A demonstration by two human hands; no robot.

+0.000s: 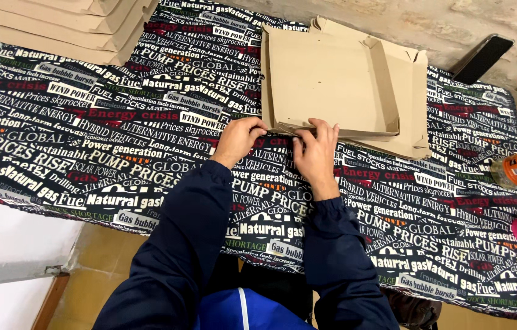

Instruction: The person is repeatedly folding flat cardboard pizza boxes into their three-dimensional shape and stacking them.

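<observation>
Both hands pinch the near edge of the cardboard box blank (332, 79): left hand (238, 139) closed on the near-left corner flap, right hand (318, 153) clamped on the folded front edge. Uneven pressure could crease the flap crooked (or tear it). Plain brown, half-folded, it lies on the printed tablecloth (118, 140), sides partly raised

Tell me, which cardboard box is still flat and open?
The one under both hands, the flat box mid-table. The stacked boxes in the far left corner are already folded shut.
</observation>
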